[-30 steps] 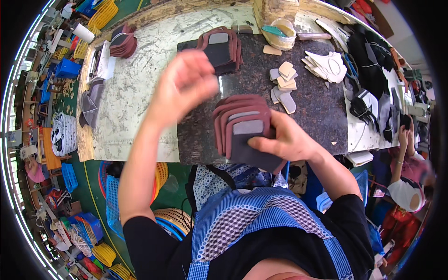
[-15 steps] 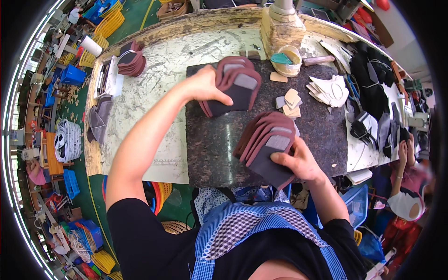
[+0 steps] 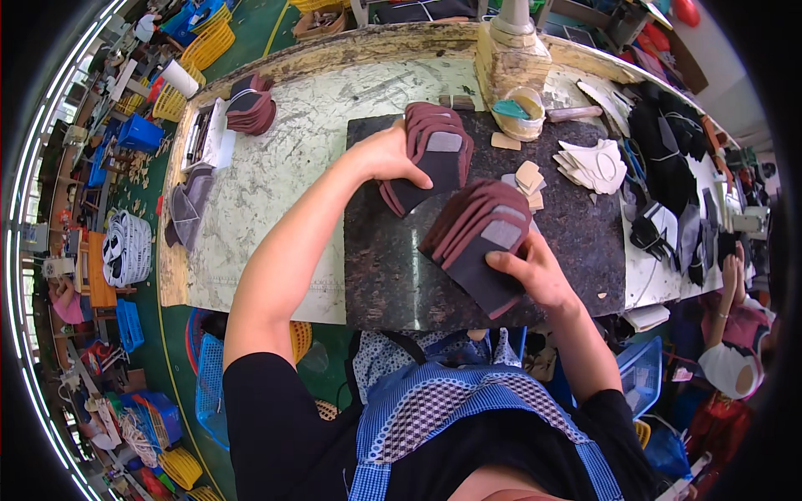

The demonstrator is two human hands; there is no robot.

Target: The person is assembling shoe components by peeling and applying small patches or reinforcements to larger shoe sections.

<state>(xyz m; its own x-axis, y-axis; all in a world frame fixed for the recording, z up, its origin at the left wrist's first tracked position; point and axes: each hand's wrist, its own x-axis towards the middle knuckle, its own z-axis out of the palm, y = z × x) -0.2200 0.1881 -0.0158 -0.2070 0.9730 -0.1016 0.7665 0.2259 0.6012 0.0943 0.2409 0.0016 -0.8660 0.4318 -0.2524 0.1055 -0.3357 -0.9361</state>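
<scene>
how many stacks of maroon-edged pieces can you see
3: left stack in the left hand; right stack in the right hand; third stack on the workbench, far left. Others may be hidden.

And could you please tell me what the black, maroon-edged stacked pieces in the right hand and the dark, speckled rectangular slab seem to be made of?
The black, maroon-edged stacked pieces look like matte fabric or a soft synthetic, as their dark faces show no gloss. The dark, speckled rectangular slab looks like polished stone, perhaps granite, from its mottled grain and bright reflected streak.
</scene>
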